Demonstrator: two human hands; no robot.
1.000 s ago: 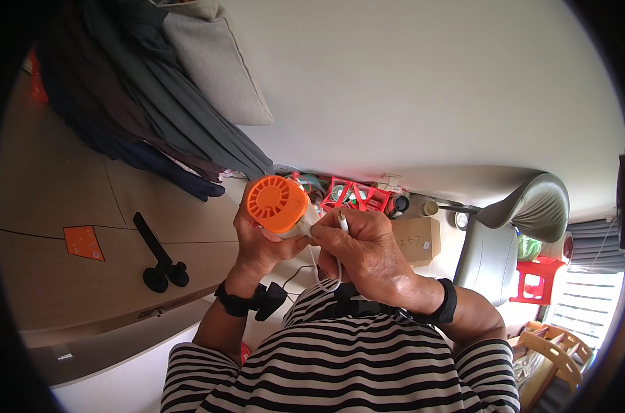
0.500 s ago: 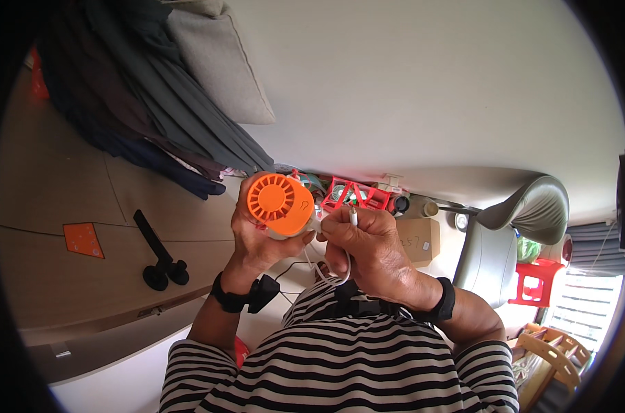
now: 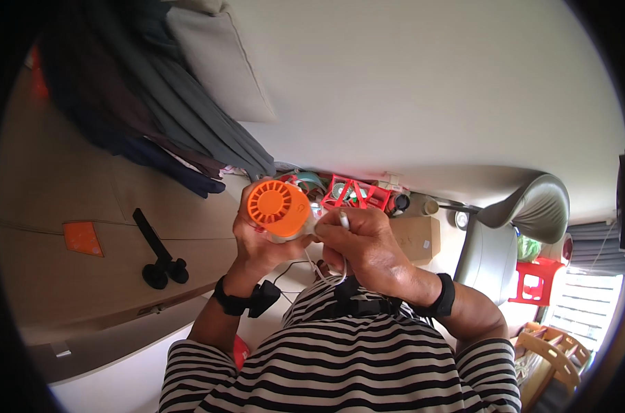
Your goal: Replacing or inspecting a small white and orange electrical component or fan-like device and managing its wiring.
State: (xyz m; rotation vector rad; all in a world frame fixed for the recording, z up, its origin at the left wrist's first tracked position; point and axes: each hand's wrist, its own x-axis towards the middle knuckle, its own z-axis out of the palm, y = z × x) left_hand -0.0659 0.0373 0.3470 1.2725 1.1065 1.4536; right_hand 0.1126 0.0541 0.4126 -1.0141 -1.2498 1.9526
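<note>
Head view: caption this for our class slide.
Left hand holds a vented orange-topped device; right hand grips a white cable.

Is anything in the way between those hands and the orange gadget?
Nothing visible is. The left hand grips the orange gadget directly. The right hand, holding a white cable, has its fingertips at the gadget's edge; whether they touch, I can't tell.
</note>
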